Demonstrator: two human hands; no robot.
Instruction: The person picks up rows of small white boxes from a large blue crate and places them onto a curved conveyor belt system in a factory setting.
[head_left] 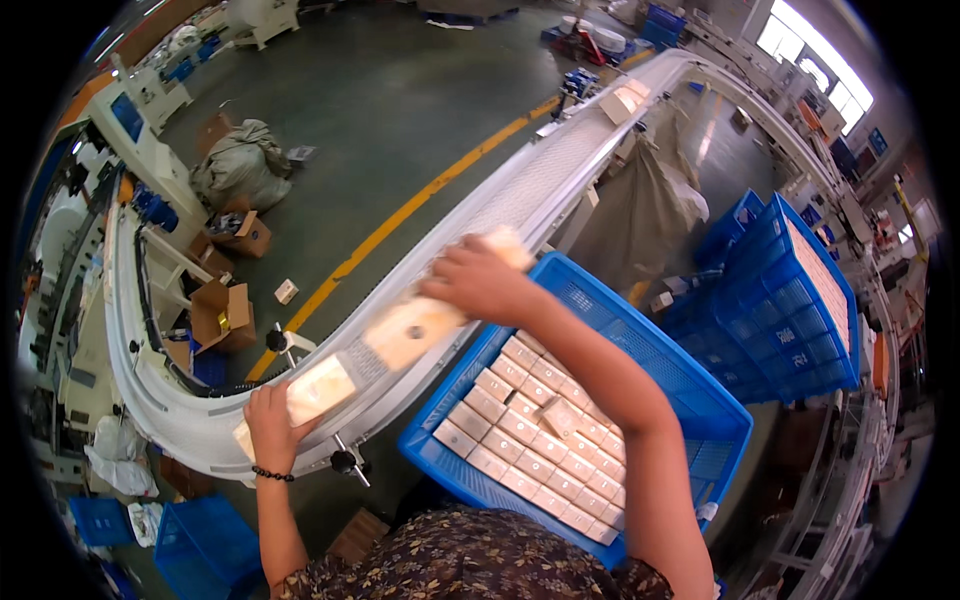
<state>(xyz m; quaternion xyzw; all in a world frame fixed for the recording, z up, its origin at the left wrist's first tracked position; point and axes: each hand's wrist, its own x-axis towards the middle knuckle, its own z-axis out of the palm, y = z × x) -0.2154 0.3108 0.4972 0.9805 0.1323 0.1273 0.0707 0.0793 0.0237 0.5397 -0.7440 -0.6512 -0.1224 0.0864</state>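
My left hand (272, 425), with a dark bead bracelet at the wrist, is closed round a small cream box (322, 388) lying on the curved white conveyor (205, 420). Its thumb lies on the near side of the box. Farther up the belt, my right hand (475, 275) bends its fingers over cream boxes. A blurred cream box (508, 246) sticks out beyond that hand. Another, a cream box with a dark round spot (410, 330), lies on its near side. Below my right forearm stands a blue crate (590, 290) with rows of cream boxes (520, 425); one lies loose on top.
More cream boxes (625, 100) ride the conveyor's far stretch. Stacked blue crates (760, 320) stand at the right. Beyond the belt are open cardboard boxes (222, 315), a covered sack pile (245, 165) and a yellow floor line (400, 215). A black clamp knob (343, 461) juts from the near rail.
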